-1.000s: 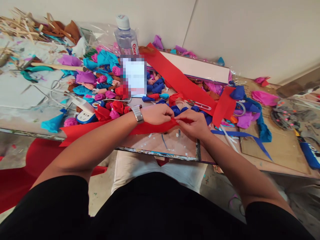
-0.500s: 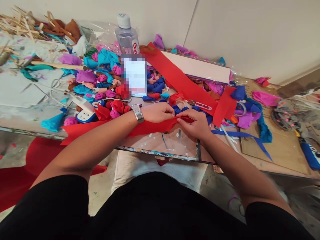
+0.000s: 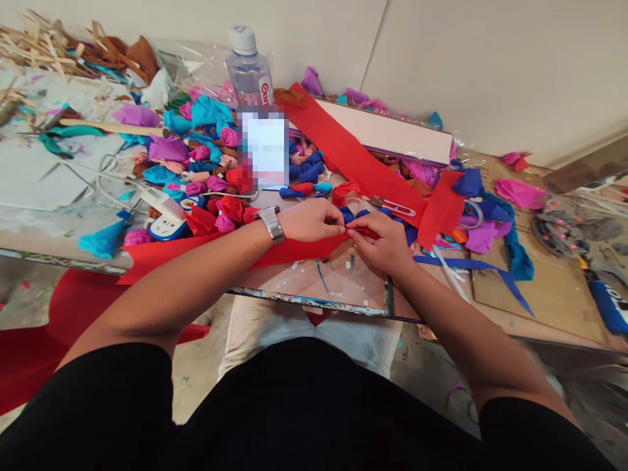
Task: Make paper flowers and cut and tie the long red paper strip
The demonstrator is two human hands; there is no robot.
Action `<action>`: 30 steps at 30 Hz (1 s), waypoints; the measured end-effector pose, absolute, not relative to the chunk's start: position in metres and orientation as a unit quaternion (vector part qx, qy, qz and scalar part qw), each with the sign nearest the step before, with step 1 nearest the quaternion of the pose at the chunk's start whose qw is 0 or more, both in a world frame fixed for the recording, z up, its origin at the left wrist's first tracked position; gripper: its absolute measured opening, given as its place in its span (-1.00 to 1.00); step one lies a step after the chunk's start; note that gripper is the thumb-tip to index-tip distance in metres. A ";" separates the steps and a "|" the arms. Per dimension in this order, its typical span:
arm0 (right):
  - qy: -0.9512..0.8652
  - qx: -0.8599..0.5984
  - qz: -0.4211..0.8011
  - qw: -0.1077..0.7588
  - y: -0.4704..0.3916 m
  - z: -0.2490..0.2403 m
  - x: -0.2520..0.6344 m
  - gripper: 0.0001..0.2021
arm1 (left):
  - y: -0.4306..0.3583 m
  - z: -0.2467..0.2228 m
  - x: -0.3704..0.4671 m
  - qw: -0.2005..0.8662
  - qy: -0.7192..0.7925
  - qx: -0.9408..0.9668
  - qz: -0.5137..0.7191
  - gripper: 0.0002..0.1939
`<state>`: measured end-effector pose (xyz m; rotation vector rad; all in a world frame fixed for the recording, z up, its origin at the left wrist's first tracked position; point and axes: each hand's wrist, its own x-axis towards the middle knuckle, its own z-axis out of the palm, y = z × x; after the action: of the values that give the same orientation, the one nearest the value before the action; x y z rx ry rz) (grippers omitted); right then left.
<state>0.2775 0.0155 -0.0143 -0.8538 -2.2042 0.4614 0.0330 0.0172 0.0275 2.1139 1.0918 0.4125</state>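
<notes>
A long red crepe-paper strip runs along the front of the table, passing under my left forearm. Its right end is bunched between the fingertips of both hands. My left hand, with a metal watch on the wrist, pinches the strip from the left. From the right, my right hand pinches the same gathered end, the fingertips almost meeting. Just behind the fingers lie dark blue crepe-paper pieces. A small cutter with a white-and-red handle rests beyond my right hand.
Crumpled paper flowers crowd the left and middle around a water bottle and a lit, blurred-out screen. A wide red strip lies diagonally behind. Left are a power strip and pliers; right, cardboard.
Both hands stay in almost the same spot, with only slight finger movement at the bunched end. The strip's lower edge near the fingers lies a little differently.
</notes>
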 end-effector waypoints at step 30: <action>-0.820 -0.375 0.248 0.354 0.010 -0.011 0.269 -0.95 | 0.001 0.032 0.046 0.242 0.448 0.837 0.202 -0.72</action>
<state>0.2694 0.0103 -0.0112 -0.9703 -2.1210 0.6410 0.0463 0.0012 0.0322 2.2882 1.2257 0.5512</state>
